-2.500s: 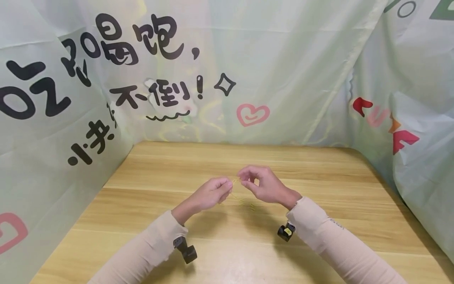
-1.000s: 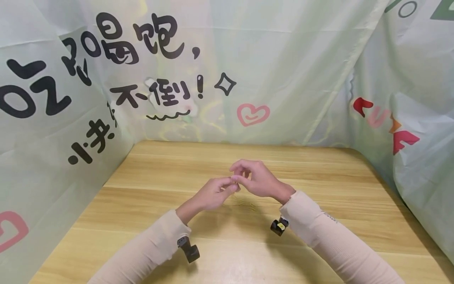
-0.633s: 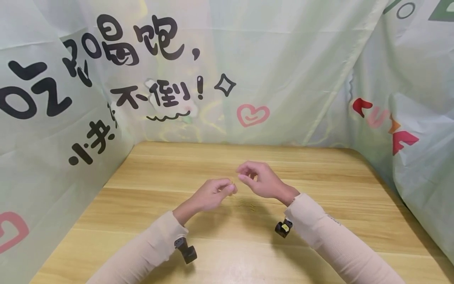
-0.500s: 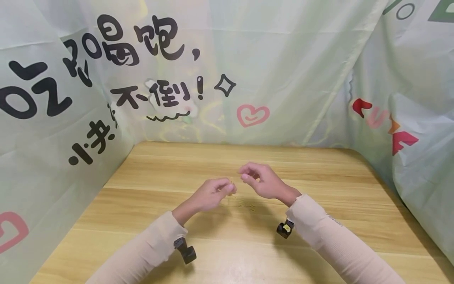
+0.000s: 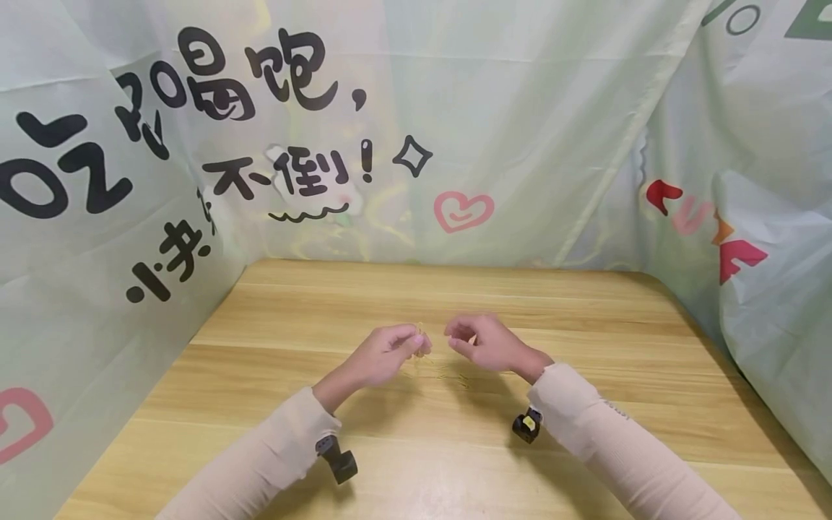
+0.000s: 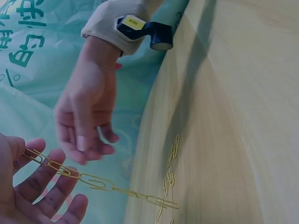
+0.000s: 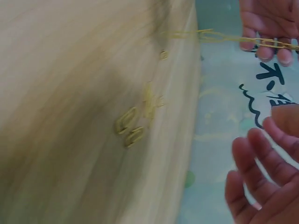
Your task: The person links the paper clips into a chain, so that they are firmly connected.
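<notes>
right wrist view: paperclips (image 7: 149, 106) blurred; both hands (image 7: 271, 196) (image 7: 273, 16) cut off.

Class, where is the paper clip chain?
At lower left in the left wrist view, the paper clip chain is in the left hand, apart from the right hand.

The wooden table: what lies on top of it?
Several yellow paper clips lie on the wooden table. Whether the paper-clip chain pinched in the left hand touches it is unclear. Anything behind the sleeves is hidden in the head view.
</notes>
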Motion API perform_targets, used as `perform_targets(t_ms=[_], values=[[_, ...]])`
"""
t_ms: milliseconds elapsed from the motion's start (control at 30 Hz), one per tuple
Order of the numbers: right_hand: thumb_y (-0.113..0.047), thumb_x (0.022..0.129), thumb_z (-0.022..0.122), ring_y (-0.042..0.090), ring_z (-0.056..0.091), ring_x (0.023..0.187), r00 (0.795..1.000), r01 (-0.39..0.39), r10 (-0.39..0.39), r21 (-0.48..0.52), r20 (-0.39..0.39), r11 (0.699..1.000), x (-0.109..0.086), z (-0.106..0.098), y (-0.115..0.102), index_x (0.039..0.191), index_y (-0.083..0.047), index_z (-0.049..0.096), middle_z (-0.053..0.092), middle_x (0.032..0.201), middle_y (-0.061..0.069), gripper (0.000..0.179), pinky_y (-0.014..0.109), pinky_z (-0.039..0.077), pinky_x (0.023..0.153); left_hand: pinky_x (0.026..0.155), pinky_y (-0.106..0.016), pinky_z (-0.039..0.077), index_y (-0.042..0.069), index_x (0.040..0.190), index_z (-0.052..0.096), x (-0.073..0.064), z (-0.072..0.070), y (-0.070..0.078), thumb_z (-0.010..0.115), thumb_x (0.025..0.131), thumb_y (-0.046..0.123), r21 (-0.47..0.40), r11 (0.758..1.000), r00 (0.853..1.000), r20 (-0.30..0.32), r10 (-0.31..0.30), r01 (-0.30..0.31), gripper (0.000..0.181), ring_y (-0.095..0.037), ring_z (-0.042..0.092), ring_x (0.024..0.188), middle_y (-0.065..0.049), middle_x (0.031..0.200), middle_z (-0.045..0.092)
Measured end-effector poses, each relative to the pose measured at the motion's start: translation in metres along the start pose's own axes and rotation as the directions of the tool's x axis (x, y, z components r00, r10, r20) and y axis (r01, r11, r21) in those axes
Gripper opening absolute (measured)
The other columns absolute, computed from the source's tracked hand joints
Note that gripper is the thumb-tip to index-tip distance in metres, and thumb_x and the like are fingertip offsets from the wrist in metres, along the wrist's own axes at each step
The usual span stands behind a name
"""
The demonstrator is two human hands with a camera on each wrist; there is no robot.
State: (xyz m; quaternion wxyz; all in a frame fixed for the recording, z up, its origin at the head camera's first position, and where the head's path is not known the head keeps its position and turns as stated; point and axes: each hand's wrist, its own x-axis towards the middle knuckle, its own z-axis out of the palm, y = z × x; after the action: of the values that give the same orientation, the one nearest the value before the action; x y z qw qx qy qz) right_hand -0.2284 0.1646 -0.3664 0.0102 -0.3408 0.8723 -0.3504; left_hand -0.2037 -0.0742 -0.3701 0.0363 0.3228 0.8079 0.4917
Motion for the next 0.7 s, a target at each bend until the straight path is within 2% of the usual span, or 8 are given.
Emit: perform_targets(t_ms=[200,367,533,700], values=[[-0.008,0.092,0.064,0.012,0.06,0.072,0.991,-0.057,0.066,-0.079,0.116,0.995,-0.003,0.006,0.009,0.101,0.0,0.066,0.066,0.085,0.0,0.012,0.027,0.051,0.065,0.082,-0.037,0.05,0.01,0.096,0.066,0.0,-0.001,0.001,0.044,0.105,0.023,0.006,1.0,1.0,-0.008,0.005,-0.005,0.028,-0.018,0.061,0.091,-0.008,0.098,0.068],[-0.012,0.092,0.065,0.01,0.058,0.068,0.976,-0.09,0.117,-0.152,0.183,0.984,-0.004,0.01,0.014,0.097,-0.003,0.065,0.064,0.08,-0.001,0.01,0.029,0.051,0.064,0.082,-0.036,0.051,0.009,0.095,0.066,0.0,-0.002,0.001,0.043,0.105,0.022,-0.008,1.0,1.0,-0.012,0.007,-0.007,0.027,-0.018,0.061,0.091,-0.005,0.097,0.067],[-0.015,0.089,0.071,0.011,0.058,0.067,0.954,-0.175,0.221,-0.219,0.203,0.96,-0.005,0.015,0.015,0.094,-0.006,0.063,0.064,0.077,-0.001,0.012,0.032,0.052,0.065,0.084,-0.036,0.051,0.008,0.095,0.065,0.0,-0.002,0.004,0.044,0.105,0.022,-0.02,1.0,1.0,-0.026,0.017,-0.017,0.027,-0.018,0.063,0.093,-0.002,0.096,0.068],[-0.018,0.085,0.076,0.013,0.056,0.066,0.935,-0.241,0.288,-0.226,0.208,0.944,-0.008,0.021,0.017,0.086,-0.009,0.061,0.061,0.073,-0.001,0.017,0.033,0.05,0.067,0.086,-0.037,0.051,0.008,0.095,0.066,-0.002,-0.003,0.003,0.043,0.105,0.022,-0.019,1.0,1.0,-0.025,0.014,-0.015,0.028,-0.018,0.064,0.095,-0.003,0.096,0.068]])
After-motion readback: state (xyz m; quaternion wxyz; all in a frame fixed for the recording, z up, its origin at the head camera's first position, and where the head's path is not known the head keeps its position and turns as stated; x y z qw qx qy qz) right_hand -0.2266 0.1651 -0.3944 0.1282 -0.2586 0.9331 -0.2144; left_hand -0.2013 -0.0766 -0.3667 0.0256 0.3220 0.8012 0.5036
